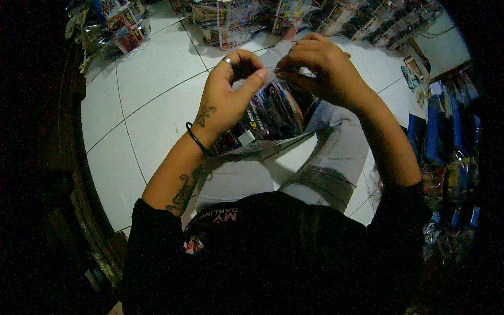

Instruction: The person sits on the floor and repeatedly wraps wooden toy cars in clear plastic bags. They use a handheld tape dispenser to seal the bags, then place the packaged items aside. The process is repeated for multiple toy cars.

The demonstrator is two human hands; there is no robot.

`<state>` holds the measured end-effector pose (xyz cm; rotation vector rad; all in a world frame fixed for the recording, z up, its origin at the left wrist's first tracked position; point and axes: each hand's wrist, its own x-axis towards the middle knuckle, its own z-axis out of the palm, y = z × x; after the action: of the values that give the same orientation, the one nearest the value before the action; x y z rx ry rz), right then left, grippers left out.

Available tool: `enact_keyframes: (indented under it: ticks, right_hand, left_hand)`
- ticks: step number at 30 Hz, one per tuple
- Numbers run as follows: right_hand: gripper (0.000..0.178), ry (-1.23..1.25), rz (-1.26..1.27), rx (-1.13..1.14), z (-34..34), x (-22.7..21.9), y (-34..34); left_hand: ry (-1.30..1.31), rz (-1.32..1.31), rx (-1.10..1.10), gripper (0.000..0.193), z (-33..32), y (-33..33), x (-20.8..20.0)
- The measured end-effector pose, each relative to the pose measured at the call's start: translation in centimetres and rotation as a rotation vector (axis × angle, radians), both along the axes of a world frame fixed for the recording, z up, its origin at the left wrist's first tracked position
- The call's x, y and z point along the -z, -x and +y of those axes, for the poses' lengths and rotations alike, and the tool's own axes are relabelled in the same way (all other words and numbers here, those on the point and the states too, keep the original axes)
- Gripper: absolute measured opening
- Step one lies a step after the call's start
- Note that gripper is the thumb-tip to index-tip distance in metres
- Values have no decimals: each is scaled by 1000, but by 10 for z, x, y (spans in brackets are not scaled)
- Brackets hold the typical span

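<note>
Between my legs is a clear plastic bag [273, 107] filled with dark, colourfully printed packets standing side by side. A small white label or block shows near its lower left. My left hand [228, 89], with a ring on one finger, is closed in a pinch at the bag's upper edge. Facing it from the right, my right hand [323, 68] is bent at the wrist and also pinches that edge. A thin strip of see-through plastic spans the short gap between the fingertips. The palms hide part of the bag's top.
Several plastic-wrapped bundles of printed packets [226, 21] stand along the far side of the white tiled floor [152, 115]. Another wrapped bundle [123, 29] is at the far left. Blue and clear packages [441, 126] are heaped at the right. Dark furniture edges the left side.
</note>
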<state>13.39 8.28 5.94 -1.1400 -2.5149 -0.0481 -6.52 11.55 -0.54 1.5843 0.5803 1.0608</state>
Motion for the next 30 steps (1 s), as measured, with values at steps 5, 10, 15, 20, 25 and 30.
enact_keyframes:
  ticks: [5,10,15,20,25,30]
  right_hand:
    - [19,349,291,-6,16,-4,-8]
    - [19,402,357,-92,21,-3,-13]
    - [14,387,304,-46,14,-2,-9]
    - [16,-303,21,35,2,-1,-5]
    - [18,-349,-201,-95,-2,2,-8]
    - [18,-9,-12,-120,13,-4,-14]
  left_hand:
    - [-175,156,30,15,11,1,-4]
    - [-212,188,118,13,18,1,-9]
    - [-249,263,109,15,23,-3,-10]
    - [-107,240,230,17,28,-4,-14]
    - [225,330,326,18,24,-4,-24]
    - [-522,484,99,21,23,2,-25]
